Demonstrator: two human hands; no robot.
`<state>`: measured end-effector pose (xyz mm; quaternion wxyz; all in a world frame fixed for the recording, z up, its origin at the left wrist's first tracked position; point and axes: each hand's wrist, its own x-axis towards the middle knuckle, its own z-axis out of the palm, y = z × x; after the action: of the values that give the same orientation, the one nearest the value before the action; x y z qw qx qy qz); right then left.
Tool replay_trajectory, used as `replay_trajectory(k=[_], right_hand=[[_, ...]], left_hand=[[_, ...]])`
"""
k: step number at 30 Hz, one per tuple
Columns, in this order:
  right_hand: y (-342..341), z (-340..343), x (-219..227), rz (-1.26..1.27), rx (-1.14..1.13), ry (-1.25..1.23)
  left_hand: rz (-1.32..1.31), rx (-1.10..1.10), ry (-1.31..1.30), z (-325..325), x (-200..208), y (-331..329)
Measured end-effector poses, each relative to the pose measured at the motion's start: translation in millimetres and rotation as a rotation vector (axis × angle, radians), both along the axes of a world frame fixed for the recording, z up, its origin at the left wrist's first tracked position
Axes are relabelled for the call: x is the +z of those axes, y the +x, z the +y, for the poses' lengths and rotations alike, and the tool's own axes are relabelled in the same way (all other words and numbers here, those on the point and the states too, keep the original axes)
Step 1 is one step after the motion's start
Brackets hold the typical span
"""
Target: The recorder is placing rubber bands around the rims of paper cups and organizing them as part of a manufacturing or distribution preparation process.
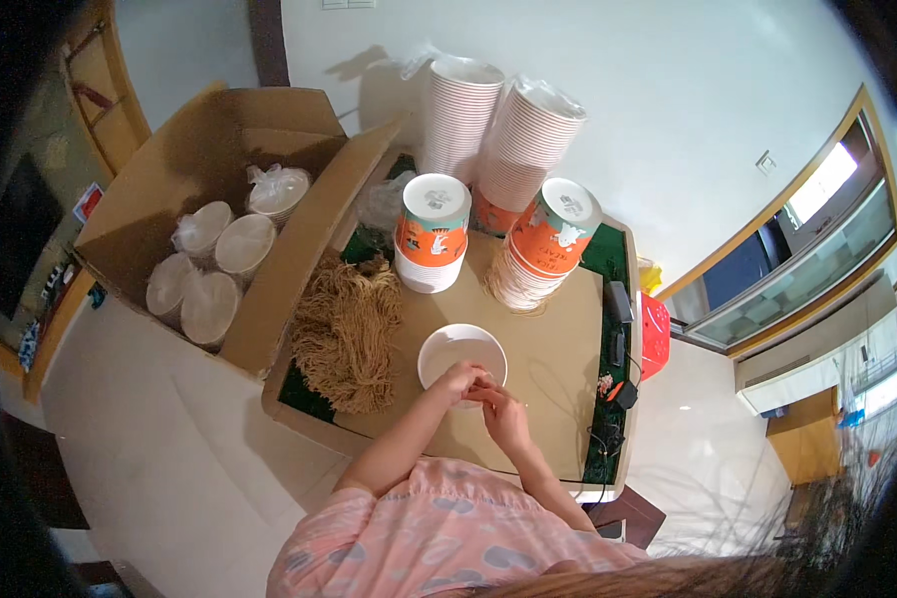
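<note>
A white paper bucket [448,346] stands on the table right before me, its open mouth upward. At its near rim my left hand [460,381] and my right hand [505,419] meet, fingers closed and bent together. What lies between the fingertips is too small to make out. Left of the bucket lies a big bundle of tan twine [347,339]. Beyond it stands an upside-down stack of orange-printed paper buckets [433,239]. Another upside-down stack [550,234], to the right, has twine strands [508,284] hanging at its lower side.
Two tall stacks of white buckets [463,115] in plastic film rise against the wall. An open cardboard box [299,244] with several wrapped bucket stacks stands at the left. Black adapters and cables [620,394] lie along the table's right edge, beside a red stool [655,337].
</note>
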<state>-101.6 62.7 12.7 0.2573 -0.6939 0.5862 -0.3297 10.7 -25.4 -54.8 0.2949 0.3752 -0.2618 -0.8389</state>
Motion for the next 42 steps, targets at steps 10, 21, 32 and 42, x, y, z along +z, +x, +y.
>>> replay_trajectory(k=[10, 21, 32, 42], right_hand=[[1.8, -6.8, -17.1, -0.045, -0.241, -0.017], [-9.7, 0.8, -33.8, 0.082, -0.203, -0.024], [-15.3, -14.7, -33.0, -0.080, -0.267, 0.003], [-25.5, -14.8, -48.1, -0.475, -0.371, 0.062]], left_hand=[[-0.215, -0.104, 0.057, -3.9, -5.5, 0.2], [-0.405, -0.106, -0.178, -1.9, -10.4, 2.2], [-0.276, -0.035, -0.372, 11.6, 4.7, 8.1], [-0.593, 0.076, -0.910, 21.3, 0.0, -11.0]])
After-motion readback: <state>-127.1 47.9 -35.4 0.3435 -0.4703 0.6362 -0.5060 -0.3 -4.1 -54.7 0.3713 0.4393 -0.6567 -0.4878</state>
